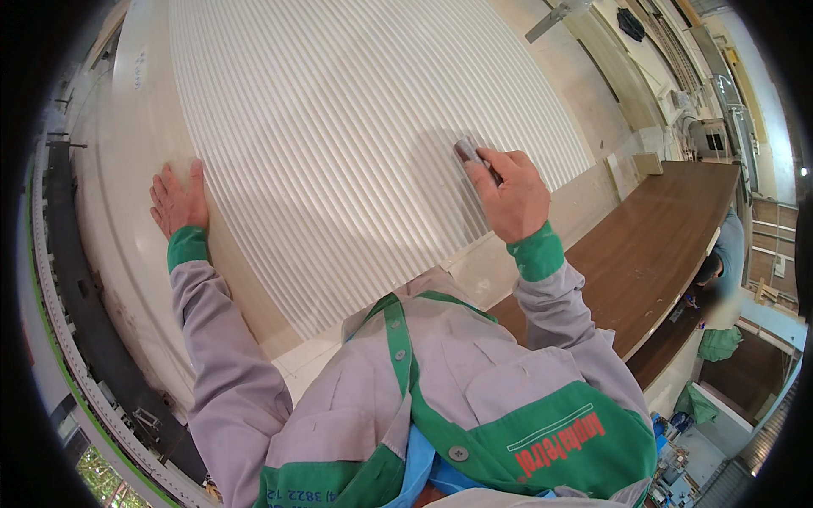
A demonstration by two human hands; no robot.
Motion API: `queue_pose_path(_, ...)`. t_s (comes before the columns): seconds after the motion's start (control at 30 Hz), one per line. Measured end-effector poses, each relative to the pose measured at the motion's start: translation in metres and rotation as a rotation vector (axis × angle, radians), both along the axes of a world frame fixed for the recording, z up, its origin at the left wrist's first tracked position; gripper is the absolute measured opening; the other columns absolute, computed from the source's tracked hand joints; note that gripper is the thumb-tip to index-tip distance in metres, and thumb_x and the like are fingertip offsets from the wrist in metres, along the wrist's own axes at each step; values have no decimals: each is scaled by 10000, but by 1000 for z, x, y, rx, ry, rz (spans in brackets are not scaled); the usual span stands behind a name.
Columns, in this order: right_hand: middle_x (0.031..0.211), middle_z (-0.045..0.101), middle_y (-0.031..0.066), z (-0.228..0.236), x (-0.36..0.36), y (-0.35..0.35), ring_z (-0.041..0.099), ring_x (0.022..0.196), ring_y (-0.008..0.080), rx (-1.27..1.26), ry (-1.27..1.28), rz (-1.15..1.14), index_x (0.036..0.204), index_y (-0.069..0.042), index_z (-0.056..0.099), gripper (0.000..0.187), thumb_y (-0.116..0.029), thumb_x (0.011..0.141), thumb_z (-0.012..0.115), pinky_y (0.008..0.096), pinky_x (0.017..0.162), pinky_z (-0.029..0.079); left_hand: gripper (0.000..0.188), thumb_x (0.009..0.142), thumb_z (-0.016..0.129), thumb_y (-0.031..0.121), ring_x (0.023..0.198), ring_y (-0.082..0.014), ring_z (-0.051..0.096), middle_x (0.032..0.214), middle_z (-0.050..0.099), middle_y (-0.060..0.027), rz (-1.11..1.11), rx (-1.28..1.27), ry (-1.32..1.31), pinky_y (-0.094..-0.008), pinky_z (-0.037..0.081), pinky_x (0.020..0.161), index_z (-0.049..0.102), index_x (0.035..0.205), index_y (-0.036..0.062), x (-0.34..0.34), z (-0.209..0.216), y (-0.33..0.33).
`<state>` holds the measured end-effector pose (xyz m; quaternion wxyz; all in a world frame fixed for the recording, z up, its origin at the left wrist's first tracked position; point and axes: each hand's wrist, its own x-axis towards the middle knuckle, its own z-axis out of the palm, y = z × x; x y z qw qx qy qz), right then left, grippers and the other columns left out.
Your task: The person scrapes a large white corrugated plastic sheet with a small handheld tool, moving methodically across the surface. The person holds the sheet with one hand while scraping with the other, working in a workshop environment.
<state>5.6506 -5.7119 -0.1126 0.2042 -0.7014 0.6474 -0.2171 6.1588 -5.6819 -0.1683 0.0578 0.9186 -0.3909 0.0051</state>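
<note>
A large white panel with parallel ridges [364, 161] lies in front of me, with plain cream borders on its sides. My left hand [179, 199] rests flat on the left border beside the ridges, fingers spread, holding nothing. Over the right part of the ridges, my right hand [518, 193] grips a short grey-and-brown block [466, 151], its far end sticking out past the fingers. The palm side of that block is hidden, so its exact kind cannot be told. Whether it touches the ridges is hard to see.
A brown wood-look board [631, 245] lies to the right, with another person [718, 258] bent at its far side. A black machine rail [76, 279] runs along the left. Green cloth [720, 345] and small items sit at lower right.
</note>
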Motion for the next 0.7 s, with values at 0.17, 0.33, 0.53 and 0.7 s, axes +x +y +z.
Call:
queue_pose_path(0.17,1030,681,117,-5,7,15,655,952,321,-267,124,75,1134,-146,771,281,-320,917,733,445,785,546,947,946,425,782,1587,-344,144,1702,213,-177,-25,-32,9,-526,91,1277,281,1630,144,-3,4,2)
queue_pose_path(0.33,1040,687,118,-10,11,18,660,939,315,-323,137,95,1141,-98,734,312,-285,893,752,443,780,547,960,936,433,792,1583,-351,158,1695,227,-184,-40,-56,6,-529,99,1275,287,1628,143,-2,1,4)
queue_pose_path(0.53,940,709,133,-3,6,8,673,818,336,52,-76,0,1118,-50,708,316,-266,889,742,439,750,543,964,927,442,800,1579,-352,172,1691,239,-184,-44,-49,-20,-538,116,1268,302,1622,146,0,-1,5)
queue_pose_path(0.7,846,692,168,4,4,8,668,773,338,115,-64,-13,1036,-17,718,305,-304,935,702,445,715,524,951,928,437,804,1570,-357,200,1680,266,-182,-50,-69,-77,-551,133,1260,325,1611,152,4,-4,4)
